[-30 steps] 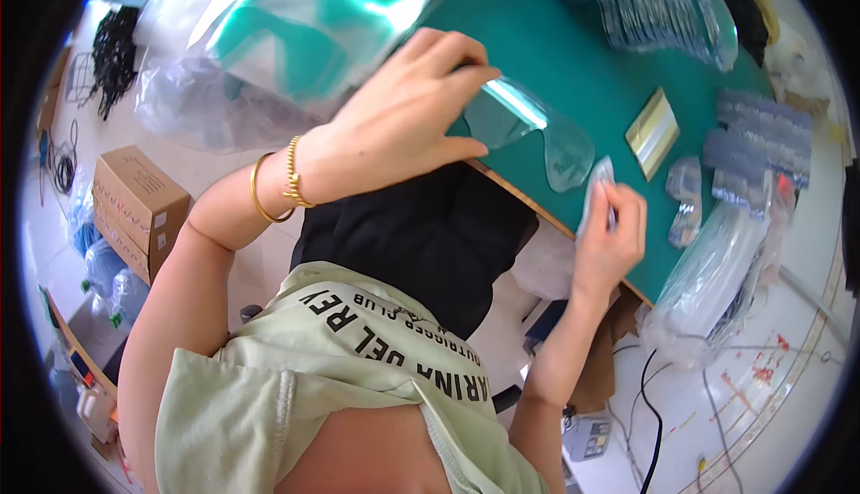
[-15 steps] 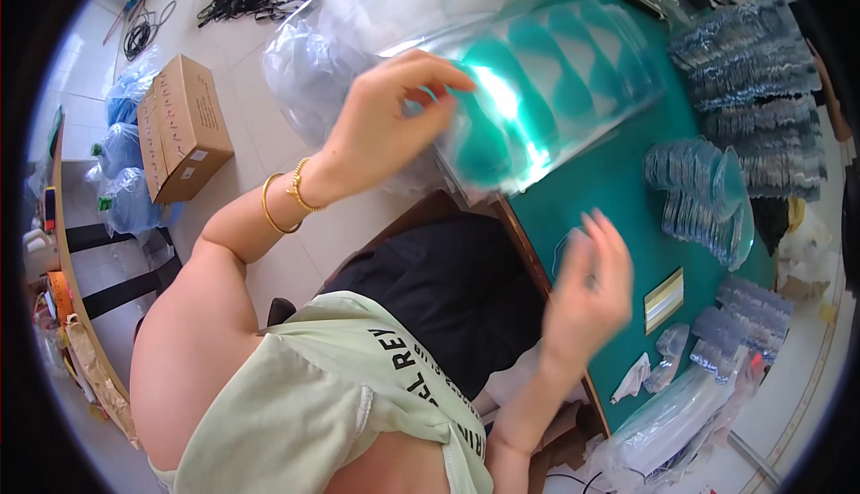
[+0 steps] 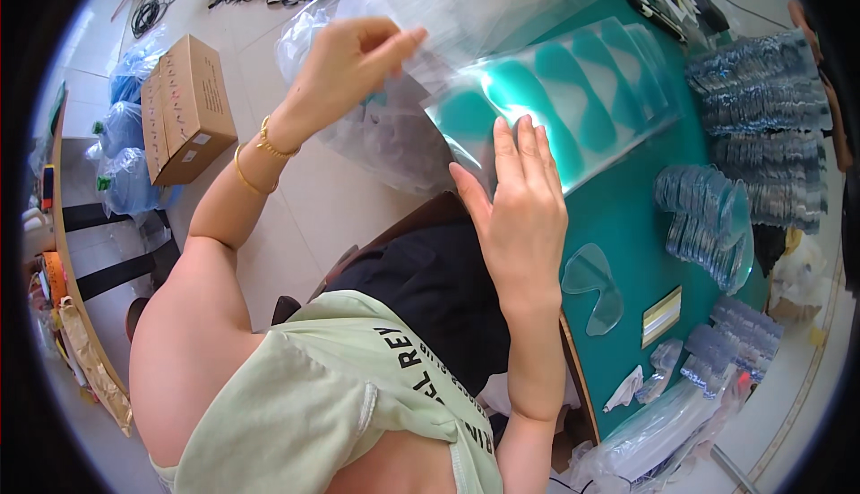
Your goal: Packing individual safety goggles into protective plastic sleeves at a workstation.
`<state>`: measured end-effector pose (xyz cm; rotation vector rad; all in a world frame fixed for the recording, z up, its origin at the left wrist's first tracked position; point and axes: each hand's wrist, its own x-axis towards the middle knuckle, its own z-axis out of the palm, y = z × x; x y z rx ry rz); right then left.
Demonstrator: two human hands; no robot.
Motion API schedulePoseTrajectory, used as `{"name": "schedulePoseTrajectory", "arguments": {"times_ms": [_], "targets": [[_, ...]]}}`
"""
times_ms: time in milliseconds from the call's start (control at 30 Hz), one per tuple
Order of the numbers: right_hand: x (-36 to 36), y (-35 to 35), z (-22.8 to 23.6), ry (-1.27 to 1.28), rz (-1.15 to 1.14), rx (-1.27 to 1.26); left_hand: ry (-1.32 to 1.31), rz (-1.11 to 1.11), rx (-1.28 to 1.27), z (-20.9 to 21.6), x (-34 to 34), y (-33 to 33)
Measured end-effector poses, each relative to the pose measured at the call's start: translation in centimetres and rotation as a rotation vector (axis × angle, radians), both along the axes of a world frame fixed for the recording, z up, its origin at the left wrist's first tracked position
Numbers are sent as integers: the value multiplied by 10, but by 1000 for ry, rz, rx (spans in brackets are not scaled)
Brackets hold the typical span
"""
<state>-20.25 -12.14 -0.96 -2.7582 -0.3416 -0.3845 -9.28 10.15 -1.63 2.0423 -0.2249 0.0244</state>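
Left hand (image 3: 354, 60): raised, fingers bent, over translucent plastic film (image 3: 385, 145). Right hand (image 3: 527, 212): laid flat upon clear, glossy plastic sheeting with wavy green-looking shapes (image 3: 605, 104). Green worktop (image 3: 627, 234), bearing: one clear, goggle-shaped plastic piece (image 3: 607, 311); one pale-gold rectangular block (image 3: 661, 317), near it; one crumpled white tissue (image 3: 623, 390); tightly ranked clear, curved plastic pieces (image 3: 703, 225).

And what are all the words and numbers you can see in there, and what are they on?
Pale green fabric T-shirt: large dark letters, partly hidden by folds; I won't copy them out.
Brown cardboard box: small marks, too small to read.
Small white labels on that box: also too small.
Clear, shiny plastic sheets by the right hand: no writing I can make out.
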Motion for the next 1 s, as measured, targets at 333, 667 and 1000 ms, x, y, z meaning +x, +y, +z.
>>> {"name": "schedulePoseTrajectory", "arguments": {"times_ms": [333, 667, 1000], "targets": [[2, -2, 23, -157, 4, 295, 388, -522, -456, 17, -29, -21], [12, -23, 41, 79, -143, 769, 254, -465, -352, 7, -29, -32], [-37, -99, 58, -567, -605, 1042, -221, -15, 51, -14, -36, -26]]}}
